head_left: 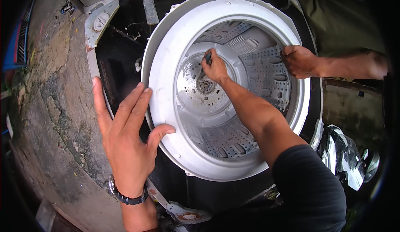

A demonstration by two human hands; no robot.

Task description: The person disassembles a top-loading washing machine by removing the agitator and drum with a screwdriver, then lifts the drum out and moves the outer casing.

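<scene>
I see an opened washing machine with a white tub ring (162, 86) around a perforated metal drum (261, 77). My left hand (127, 140), with a watch on the wrist, rests fingers apart on the left side of the ring and outer rim. My right arm reaches into the drum, and my right hand (212, 68) is closed on a small tool with a dark teal handle (208, 57), over the centre hub (206, 86) at the wet bottom. The tool's tip is mostly hidden by my fingers.
Another person's hand (300, 61) grips the ring's right side. A metal strip (149, 6) lies at the top of the dark casing (118, 57). Weathered concrete ground (54, 119) is at left. Shiny dark-and-silver pieces (346, 157) lie at lower right, with an olive cloth (335, 25) above.
</scene>
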